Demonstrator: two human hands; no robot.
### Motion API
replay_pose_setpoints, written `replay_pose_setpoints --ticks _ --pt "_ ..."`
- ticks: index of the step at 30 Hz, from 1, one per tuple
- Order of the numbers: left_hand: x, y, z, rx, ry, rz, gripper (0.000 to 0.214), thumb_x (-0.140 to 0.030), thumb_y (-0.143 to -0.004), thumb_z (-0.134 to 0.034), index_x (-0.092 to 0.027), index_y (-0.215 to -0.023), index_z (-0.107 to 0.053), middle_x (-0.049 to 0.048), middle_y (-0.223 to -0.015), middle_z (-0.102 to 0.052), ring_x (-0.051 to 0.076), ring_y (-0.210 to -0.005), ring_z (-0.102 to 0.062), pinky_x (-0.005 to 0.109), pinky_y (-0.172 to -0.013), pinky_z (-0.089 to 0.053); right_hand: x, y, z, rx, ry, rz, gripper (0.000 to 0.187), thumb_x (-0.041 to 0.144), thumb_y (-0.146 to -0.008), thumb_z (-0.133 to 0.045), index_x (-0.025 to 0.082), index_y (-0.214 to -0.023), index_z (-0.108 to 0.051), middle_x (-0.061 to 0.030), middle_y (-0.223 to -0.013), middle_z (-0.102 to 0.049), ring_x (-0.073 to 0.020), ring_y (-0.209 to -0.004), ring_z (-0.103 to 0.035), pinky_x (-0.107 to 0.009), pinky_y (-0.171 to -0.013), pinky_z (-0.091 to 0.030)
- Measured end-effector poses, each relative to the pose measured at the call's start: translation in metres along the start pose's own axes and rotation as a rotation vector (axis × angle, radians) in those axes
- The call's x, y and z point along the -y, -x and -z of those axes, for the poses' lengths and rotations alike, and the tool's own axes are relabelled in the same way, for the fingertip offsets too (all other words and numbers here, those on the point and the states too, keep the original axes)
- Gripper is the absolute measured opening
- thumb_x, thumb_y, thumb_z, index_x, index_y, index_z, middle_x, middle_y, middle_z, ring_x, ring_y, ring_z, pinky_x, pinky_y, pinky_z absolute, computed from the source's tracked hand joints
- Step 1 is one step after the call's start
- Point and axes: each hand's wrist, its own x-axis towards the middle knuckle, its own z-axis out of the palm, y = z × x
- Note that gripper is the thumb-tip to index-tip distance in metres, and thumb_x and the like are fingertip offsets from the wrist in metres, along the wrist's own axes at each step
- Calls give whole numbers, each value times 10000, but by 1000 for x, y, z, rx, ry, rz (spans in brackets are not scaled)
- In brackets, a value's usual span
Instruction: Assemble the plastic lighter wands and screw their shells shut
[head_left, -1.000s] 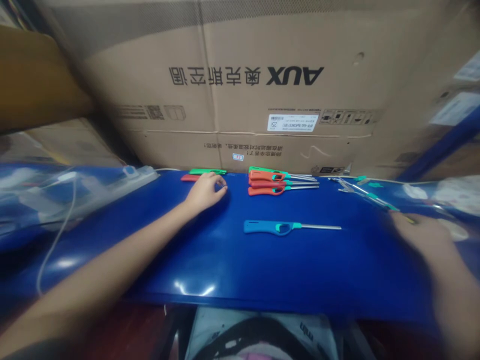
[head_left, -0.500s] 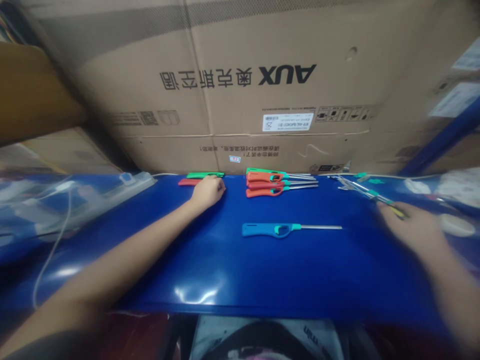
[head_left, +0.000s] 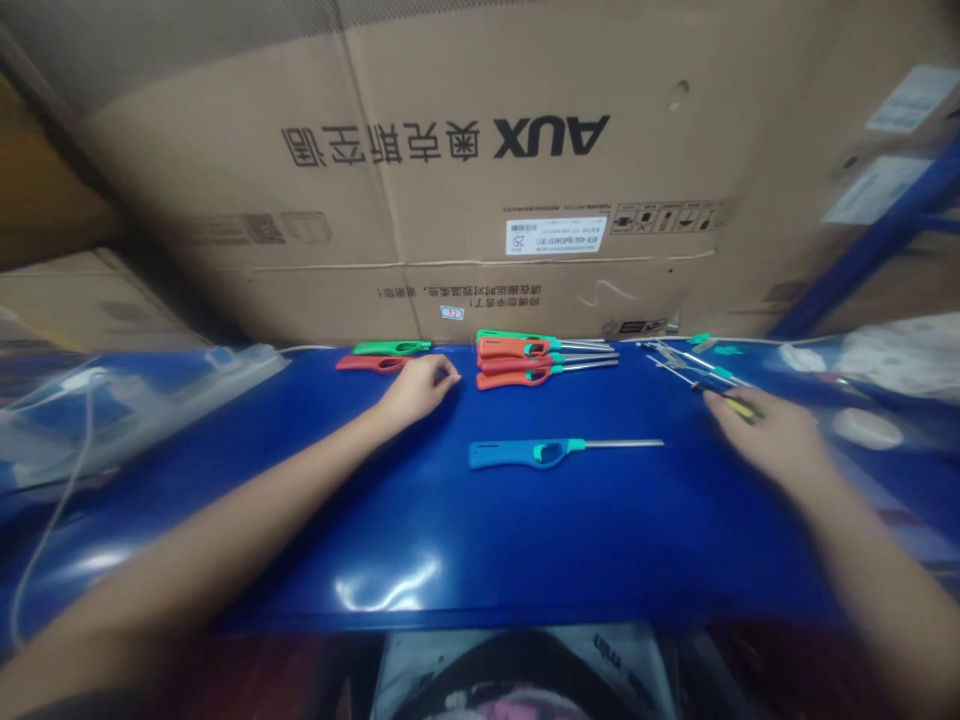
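Note:
My left hand [head_left: 416, 388] rests on the blue table [head_left: 450, 540] with fingers curled, its tips touching the end of a red lighter handle [head_left: 369, 364]; a green handle [head_left: 391, 348] lies just behind. My right hand [head_left: 765, 440] is closed on a small yellow and black tool [head_left: 733, 402]. A blue long-neck lighter [head_left: 551, 452] lies alone between the hands. A stack of orange lighters [head_left: 540, 362] with teal triggers sits at the back centre.
Loose metal rods and teal parts [head_left: 694, 362] lie at the back right. A large cardboard box [head_left: 480, 170] stands right behind the table. Clear plastic bags [head_left: 127, 400] and a white cable [head_left: 52, 500] are on the left, and white items [head_left: 862, 425] on the right.
My right hand has moved left and forward, now gripping the yellow and black tool near the loose rods. My left hand has stayed by the red handle.

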Motion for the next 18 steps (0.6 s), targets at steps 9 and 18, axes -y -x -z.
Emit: replay_pose_setpoints --ticks 9,18 --pt "-50 12 -54 69 720 78 376 -355 -766 -783 -164 -1016 -576 -35 -668 -631 96 -519 -558 224 -535 -462 80 -9 -12 184 -436 375 315 474 -884 -560 185 -866 -684 -37 -762 -682 -172 -667 -576 -279 -629 -402" --pt "-50 17 -68 23 1107 195 509 -343 -653 -895 -156 -1070 -671 -11 -785 -721 111 -770 -674 205 -751 -510 132 -10 -40 245 -1050 274 290 417 -817 -670 180 -981 -703 24 -647 -593 -102 -530 -462 -252 -530 -344"
